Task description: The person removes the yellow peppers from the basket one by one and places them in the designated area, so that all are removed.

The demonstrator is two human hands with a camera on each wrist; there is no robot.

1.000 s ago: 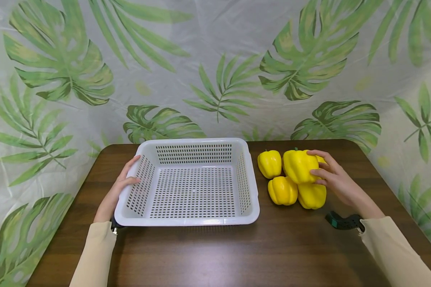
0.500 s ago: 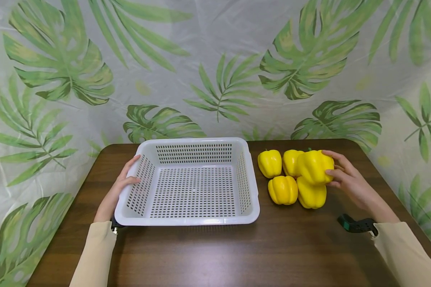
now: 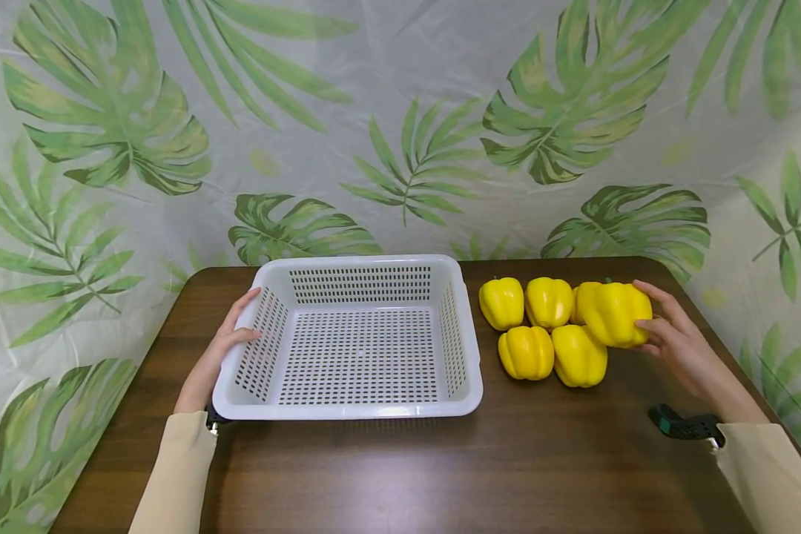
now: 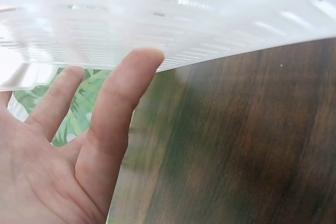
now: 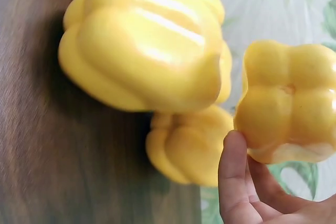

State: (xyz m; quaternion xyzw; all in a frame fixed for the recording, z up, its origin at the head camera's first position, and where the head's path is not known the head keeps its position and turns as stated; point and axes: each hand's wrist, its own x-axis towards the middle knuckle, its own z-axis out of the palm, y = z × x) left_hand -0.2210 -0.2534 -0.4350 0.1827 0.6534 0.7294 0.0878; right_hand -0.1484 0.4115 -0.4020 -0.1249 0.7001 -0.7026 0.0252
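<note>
A white perforated plastic basket (image 3: 360, 356) stands on the table's left half with nothing inside. At its left side rests my left hand (image 3: 222, 345), thumb and fingers extended and spread against the edge; the left wrist view shows the thumb (image 4: 123, 95) at the perforated wall. My right hand (image 3: 677, 345) grips a yellow bell pepper (image 3: 617, 315) from its right side. Several more yellow bell peppers lie just left of it, including a front one (image 3: 526, 354), a back one (image 3: 549, 302) and one partly hidden behind the held pepper (image 3: 577, 304).
The dark wooden table (image 3: 407, 475) ends at a leaf-patterned curtain (image 3: 414, 133). The pepper group sits close to the basket's right wall. Straps (image 3: 684, 423) are on both wrists.
My right hand has carried the held pepper to the right, away from above the back peppers, uncovering more of them. My left hand and the basket have stayed put.
</note>
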